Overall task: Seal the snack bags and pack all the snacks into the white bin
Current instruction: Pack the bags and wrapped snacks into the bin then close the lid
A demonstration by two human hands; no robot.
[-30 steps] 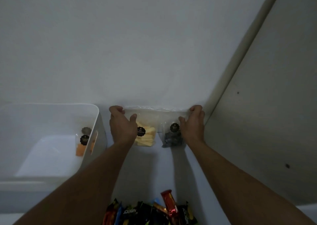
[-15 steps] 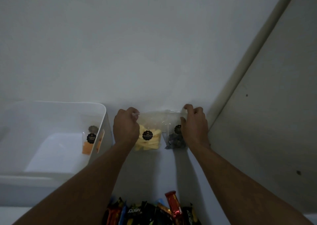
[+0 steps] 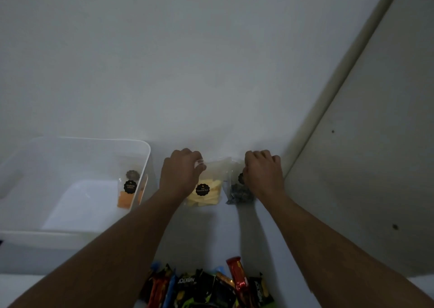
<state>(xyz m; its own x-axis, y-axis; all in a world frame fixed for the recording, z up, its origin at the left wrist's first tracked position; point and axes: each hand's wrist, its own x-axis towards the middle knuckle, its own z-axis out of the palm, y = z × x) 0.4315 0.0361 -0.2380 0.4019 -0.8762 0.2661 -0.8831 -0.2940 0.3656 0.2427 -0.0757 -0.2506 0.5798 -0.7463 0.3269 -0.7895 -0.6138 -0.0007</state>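
— What has each hand got?
— The left grip (image 3: 180,176) pinches the top left corner of the clear bag of yellow sticks (image 3: 207,194). The right grip (image 3: 263,174) is clenched over the top of the dark-snack bag (image 3: 238,194) just beside it.
— And the bin?
— The white bin (image 3: 146,157) sits on the tabletop (image 3: 206,232) left of both bags, with an orange-snack bag (image 3: 126,196) inside. Wrapped snack bars (image 3: 206,286) lie heaped at the near edge.

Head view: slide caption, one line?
Left hand pinches the yellow-stick bag, right hand holds the dark-snack bag, beside the white bin.
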